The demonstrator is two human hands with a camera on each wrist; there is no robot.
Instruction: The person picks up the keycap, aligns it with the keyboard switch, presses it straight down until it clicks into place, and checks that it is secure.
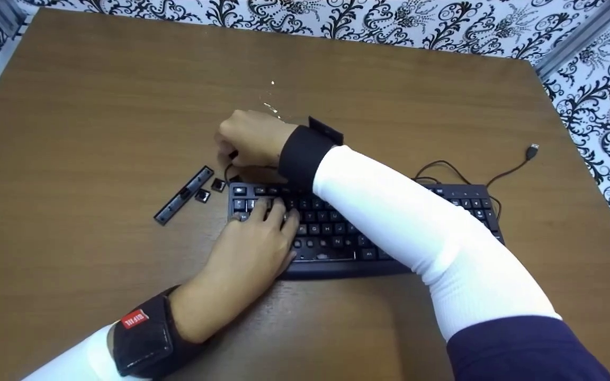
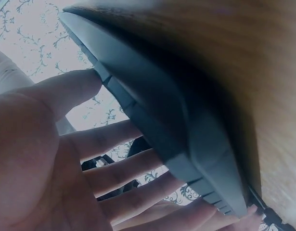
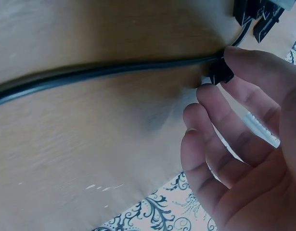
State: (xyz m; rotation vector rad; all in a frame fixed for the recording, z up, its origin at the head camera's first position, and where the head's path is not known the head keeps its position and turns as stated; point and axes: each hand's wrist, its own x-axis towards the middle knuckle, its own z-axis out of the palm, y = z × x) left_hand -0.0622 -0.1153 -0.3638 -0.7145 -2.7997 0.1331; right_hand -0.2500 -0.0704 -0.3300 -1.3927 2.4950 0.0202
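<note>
Right hand (image 1: pixel 249 138) fingers pinch small black keycap (image 3: pixel 220 72) — left hand (image 1: pixel 254 241) fingers flat on keyboard (image 1: pixel 337 238).

Left of the keyboard (image 1: pixel 358 227): long key strip (image 1: pixel 184 194) and two loose keycaps (image 1: pixel 210 190) block the near approach, open table (image 1: pixel 72 106) beyond them. Cable (image 1: pixel 474 177) loops behind the keyboard's right end. Left hand (image 1: pixel 252 248) covers the left keys, right forearm (image 1: pixel 421 233) crosses the middle.
</note>
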